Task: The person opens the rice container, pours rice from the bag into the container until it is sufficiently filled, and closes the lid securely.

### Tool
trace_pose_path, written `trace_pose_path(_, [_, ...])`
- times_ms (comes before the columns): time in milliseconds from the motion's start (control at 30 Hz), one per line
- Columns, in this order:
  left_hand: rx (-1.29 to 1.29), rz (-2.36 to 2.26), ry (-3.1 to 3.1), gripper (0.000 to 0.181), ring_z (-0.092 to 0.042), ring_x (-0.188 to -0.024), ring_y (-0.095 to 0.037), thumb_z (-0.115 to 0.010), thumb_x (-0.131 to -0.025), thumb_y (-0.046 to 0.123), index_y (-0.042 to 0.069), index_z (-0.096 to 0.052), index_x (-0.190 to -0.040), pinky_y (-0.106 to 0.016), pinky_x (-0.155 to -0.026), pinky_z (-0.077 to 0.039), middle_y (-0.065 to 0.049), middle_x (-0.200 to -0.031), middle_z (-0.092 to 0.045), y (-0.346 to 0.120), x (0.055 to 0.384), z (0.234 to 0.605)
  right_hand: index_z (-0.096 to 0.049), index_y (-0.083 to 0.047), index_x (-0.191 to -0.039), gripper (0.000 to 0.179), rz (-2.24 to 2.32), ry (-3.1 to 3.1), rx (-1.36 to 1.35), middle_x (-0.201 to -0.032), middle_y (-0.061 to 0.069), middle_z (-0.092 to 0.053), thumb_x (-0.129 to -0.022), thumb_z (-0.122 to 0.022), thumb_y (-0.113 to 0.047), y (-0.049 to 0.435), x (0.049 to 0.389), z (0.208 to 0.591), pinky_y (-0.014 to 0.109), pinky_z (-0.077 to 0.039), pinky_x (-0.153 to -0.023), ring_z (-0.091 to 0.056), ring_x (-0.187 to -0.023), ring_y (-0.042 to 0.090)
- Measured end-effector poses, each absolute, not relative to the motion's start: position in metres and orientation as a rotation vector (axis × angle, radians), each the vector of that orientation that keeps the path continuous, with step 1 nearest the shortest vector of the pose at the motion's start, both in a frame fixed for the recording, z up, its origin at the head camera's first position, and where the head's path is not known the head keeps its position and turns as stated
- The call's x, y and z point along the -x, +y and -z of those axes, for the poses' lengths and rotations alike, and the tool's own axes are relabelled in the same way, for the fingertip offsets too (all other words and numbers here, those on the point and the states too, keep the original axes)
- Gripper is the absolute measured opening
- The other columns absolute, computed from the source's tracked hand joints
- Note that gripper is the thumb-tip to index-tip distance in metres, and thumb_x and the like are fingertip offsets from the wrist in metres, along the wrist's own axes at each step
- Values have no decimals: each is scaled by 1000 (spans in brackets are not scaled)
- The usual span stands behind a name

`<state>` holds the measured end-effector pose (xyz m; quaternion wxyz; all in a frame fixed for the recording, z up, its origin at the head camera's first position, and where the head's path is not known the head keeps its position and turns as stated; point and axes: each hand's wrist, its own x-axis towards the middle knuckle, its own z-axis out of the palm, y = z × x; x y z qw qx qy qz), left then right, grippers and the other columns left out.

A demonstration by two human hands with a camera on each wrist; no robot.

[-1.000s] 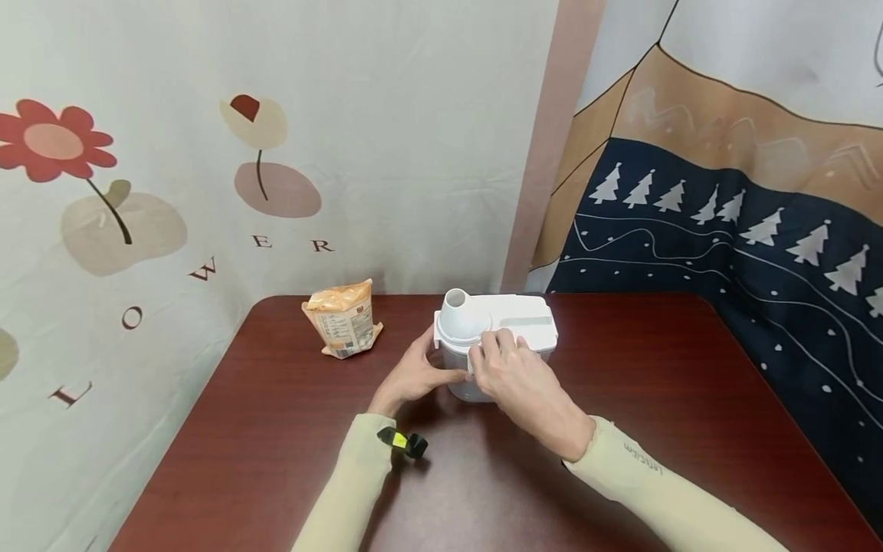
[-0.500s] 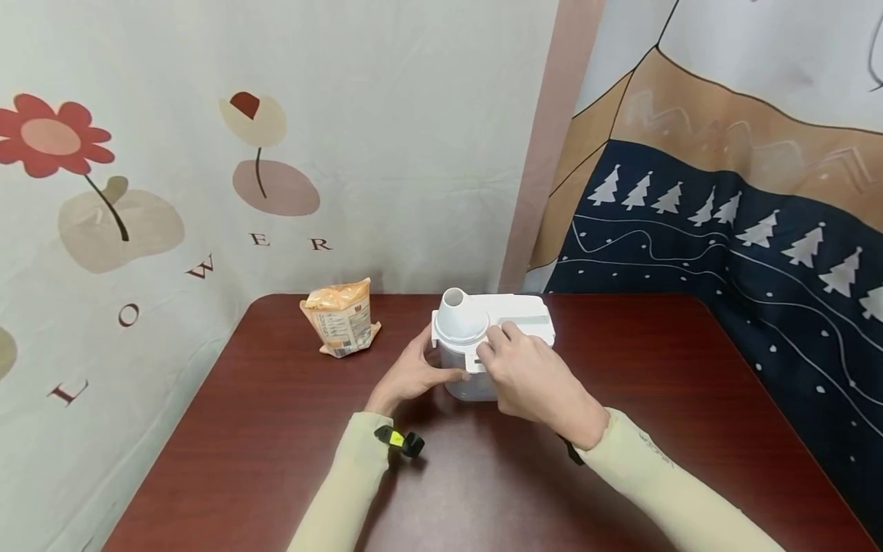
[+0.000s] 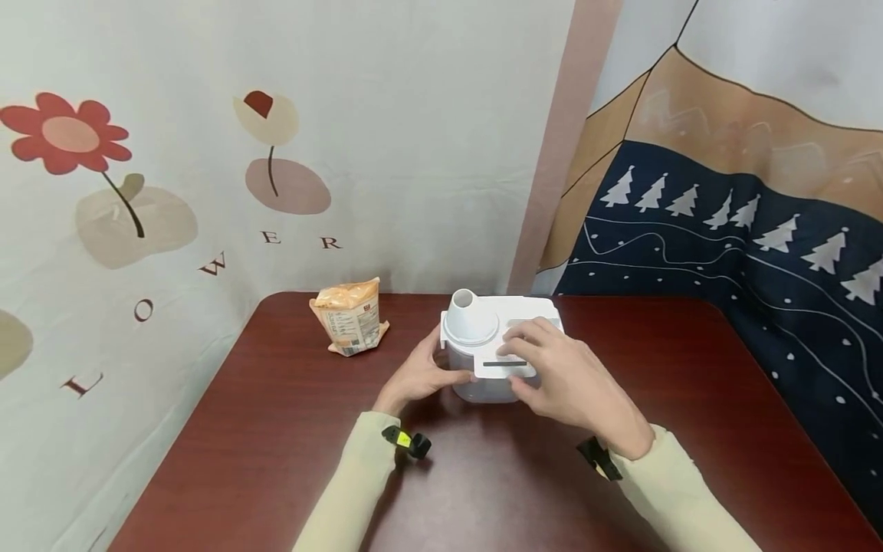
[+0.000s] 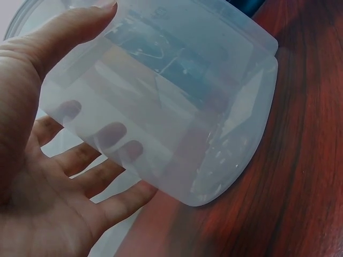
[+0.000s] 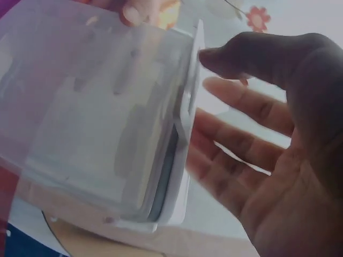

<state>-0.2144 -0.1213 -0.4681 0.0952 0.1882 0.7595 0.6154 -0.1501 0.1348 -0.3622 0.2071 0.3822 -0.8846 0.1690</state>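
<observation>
A translucent plastic storage container (image 3: 486, 393) stands upright on the table under a white lid (image 3: 527, 307). A white cone-shaped spout piece sits at the lid's left end. My left hand (image 3: 418, 379) holds the container's left end, thumb on the near wall and fingers along the other side, as the left wrist view shows through the clear wall (image 4: 171, 91). At the near edge, a slotted latch flap (image 3: 500, 372) sticks outward. My right hand (image 3: 579, 379) is over the lid's right part, fingers loosely bent with nothing pinched; in the right wrist view its thumb (image 5: 220, 60) is near the lid edge.
An orange and white food bag (image 3: 350, 322) stands on the dark red-brown table (image 3: 276, 429), left of the container. Behind the table hangs a printed curtain (image 3: 414, 153). A small black strap device (image 3: 410, 442) is on the left wrist.
My right hand has let go of the latch flap and shifted right, its fingers loosening. The flap, covered by the fingers earlier, now shows its slot. My left hand keeps its hold.
</observation>
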Motion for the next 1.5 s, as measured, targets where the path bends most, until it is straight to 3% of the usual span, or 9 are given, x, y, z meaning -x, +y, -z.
trace_pose_path(267, [-540, -1815, 2271, 92, -58, -132, -28, -89, -76, 11, 21, -40, -153, -47, -112, -49, -6, -145, -57, -120, 215, 468, -74, -18, -114, 36, -767, -2374, -1094, -129, 2, -66, -80, -85, -13, 153, 158, 362, 37, -54, -99, -53, -122, 20])
trace_pose_path(433, [-519, -1817, 2292, 94, -56, -132, -27, -90, -75, 12, 21, -41, -153, -47, -112, -49, -6, -144, -58, -120, 215, 470, -71, -18, -125, 50, -938, -2338, -945, -137, 5, -64, -78, -86, -10, 161, 167, 366, 28, -48, -101, -52, -126, 21])
trace_pose_path(600, [-514, -1812, 2304, 96, -55, -133, -26, -92, -73, 13, 23, -41, -153, -48, -112, -48, -4, -144, -58, -120, 214, 469, -64, -20, -137, 60, -1063, -2384, -757, -145, 2, -60, -81, -85, -12, 168, 175, 374, 37, -46, -107, -51, -132, 20])
trace_pose_path(800, [-559, -1795, 2333, 100, -50, -137, -24, -94, -72, 17, 26, -39, -155, -49, -118, -41, -2, -147, -55, -118, 213, 467, -53, -22, -148, 71, -1258, -2444, -680, -153, 0, -54, -85, -83, -10, 178, 184, 383, 11, -38, -113, -50, -139, 18])
trace_pose_path(933, [-542, -1809, 2365, 103, -46, -138, -21, -96, -69, 17, 26, -39, -154, -50, -122, -30, -1, -145, -56, -118, 213, 467, -48, -21, -152, 74, -1374, -2452, -733, -157, 3, -50, -87, -81, -7, 182, 186, 387, 8, -35, -113, -50, -141, 24])
trace_pose_path(1033, [-527, -1824, 2382, 102, -47, -136, -22, -96, -68, 16, 25, -40, -153, -50, -123, -29, -2, -144, -57, -119, 213, 467, -49, -24, -151, 72, -1381, -2486, -738, -155, 2, -52, -88, -80, -9, 184, 186, 389, 16, -39, -115, -53, -138, 24])
trace_pose_path(1200, [-521, -1832, 2380, 99, -51, -133, -24, -93, -70, 12, 20, -41, -154, -48, -119, -38, -5, -143, -58, -119, 213, 468, -57, -28, -145, 62, -1313, -2574, -673, -149, 2, -57, -89, -78, -15, 185, 185, 389, 54, -43, -117, -53, -133, 23])
trace_pose_path(1267, [-527, -1833, 2377, 98, -53, -132, -25, -91, -72, 11, 19, -40, -155, -48, -116, -41, -7, -143, -58, -119, 213, 468, -58, -27, -145, 60, -1297, -2598, -660, -149, 4, -57, -89, -78, -17, 186, 185, 388, 61, -41, -115, -51, -134, 25])
trace_pose_path(1500, [-553, -1844, 2346, 99, -53, -133, -27, -87, -75, 11, 19, -35, -159, -50, -116, -43, -9, -147, -55, -122, 215, 471, -60, -20, -142, 58, -1134, -2668, -664, -142, 11, -61, -89, -81, -22, 185, 180, 382, 62, -44, -111, -55, -128, 32])
